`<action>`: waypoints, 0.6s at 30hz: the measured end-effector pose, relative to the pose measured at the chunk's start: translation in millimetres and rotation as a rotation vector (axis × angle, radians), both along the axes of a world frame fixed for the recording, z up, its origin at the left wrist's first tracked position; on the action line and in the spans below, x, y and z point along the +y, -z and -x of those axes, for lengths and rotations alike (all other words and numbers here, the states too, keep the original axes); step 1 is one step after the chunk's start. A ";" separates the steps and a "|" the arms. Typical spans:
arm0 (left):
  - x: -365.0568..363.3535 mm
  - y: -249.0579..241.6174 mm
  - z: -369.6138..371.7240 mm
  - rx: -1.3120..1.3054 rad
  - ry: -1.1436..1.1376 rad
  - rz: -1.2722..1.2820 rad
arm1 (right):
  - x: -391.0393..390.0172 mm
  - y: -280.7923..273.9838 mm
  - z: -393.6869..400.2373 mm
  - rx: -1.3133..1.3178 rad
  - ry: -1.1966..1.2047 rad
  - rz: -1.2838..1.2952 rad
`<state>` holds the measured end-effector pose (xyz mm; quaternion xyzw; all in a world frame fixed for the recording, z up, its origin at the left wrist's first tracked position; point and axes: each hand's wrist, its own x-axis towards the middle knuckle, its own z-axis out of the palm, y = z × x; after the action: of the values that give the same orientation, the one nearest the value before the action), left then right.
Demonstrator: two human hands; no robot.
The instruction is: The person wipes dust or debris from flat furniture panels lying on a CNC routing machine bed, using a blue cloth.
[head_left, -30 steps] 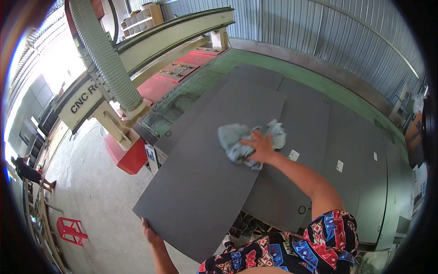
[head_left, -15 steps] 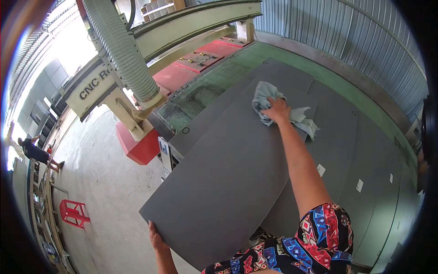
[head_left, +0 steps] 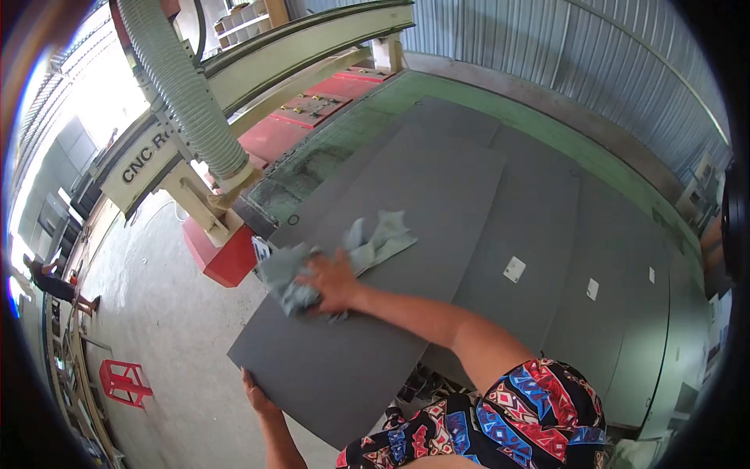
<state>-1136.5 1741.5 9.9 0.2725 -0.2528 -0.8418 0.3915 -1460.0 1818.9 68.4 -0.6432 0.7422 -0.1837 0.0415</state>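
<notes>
A long dark grey panel reaches from near my body toward the green machine bed, lying over other grey panels. My right hand, blurred by motion, presses a pale grey-green cloth onto the panel's upper face near its left edge. Part of the cloth trails out to the right of the hand. At the panel's near left corner, my left hand grips the edge; its fingertips show and the rest of the grip is under the panel.
More grey panels with small white labels lie to the right. A CNC router gantry with a ribbed hose stands at the left over the green bed. A red stool and another person are far left.
My right hand has swept the cloth from the panel's far end back toward me and to the left. The left hand stays at the near corner. The view has shifted slightly.
</notes>
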 end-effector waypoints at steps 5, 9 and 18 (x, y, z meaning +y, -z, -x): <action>-9.6 14.3 -5.7 0.098 0.039 0.110 | 58.1 2.5 -79.0 -0.130 -0.239 0.071; -14.9 29.2 -14.7 0.165 0.099 0.279 | 105.3 3.9 -62.6 -0.137 -0.209 0.023; 51.2 -8.4 -6.5 0.064 0.160 0.015 | 198.6 3.9 68.3 -0.103 0.439 0.014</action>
<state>-1130.1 1792.8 18.3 0.2213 -0.2673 -0.8769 0.3327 -1528.2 2017.5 64.5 -0.4565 0.8599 -0.2258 0.0339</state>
